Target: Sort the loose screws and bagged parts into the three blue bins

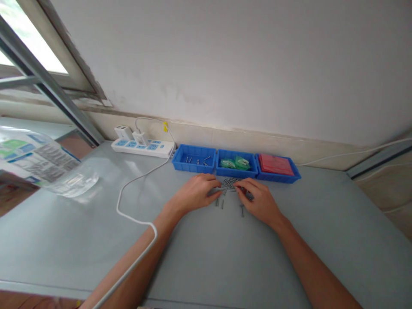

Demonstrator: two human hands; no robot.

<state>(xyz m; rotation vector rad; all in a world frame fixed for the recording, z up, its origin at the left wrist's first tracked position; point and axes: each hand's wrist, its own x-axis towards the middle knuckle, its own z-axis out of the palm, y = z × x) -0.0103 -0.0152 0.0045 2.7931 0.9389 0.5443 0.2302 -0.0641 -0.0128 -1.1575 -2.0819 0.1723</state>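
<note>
Fingers (214,197) of the left hand (199,192) sit at 9 o'clock of a small heap of screws (229,183), those of the right hand (262,202) at 3 to 4; both sets are curled close over it, and whether either pinches a screw cannot be told. The heap lies loose on the bench (222,262), just in front of the middle blue tray (236,173), with stray screws at 7 and 5 o'clock. Handling looks unfinished: only a few screws rest in the left blue tray (193,166) at 10 o'clock, while more lie out. Green packets (236,162) fill part of the middle tray, and red packets (276,165) the right blue tray (278,178), towards 2 to 3. Tray walls and the room wall (225,64) limit reach at 12. Bare bench opens at 4 and 6, down to its near edge; at 8, a white cable (135,221) crosses the left forearm.
</note>
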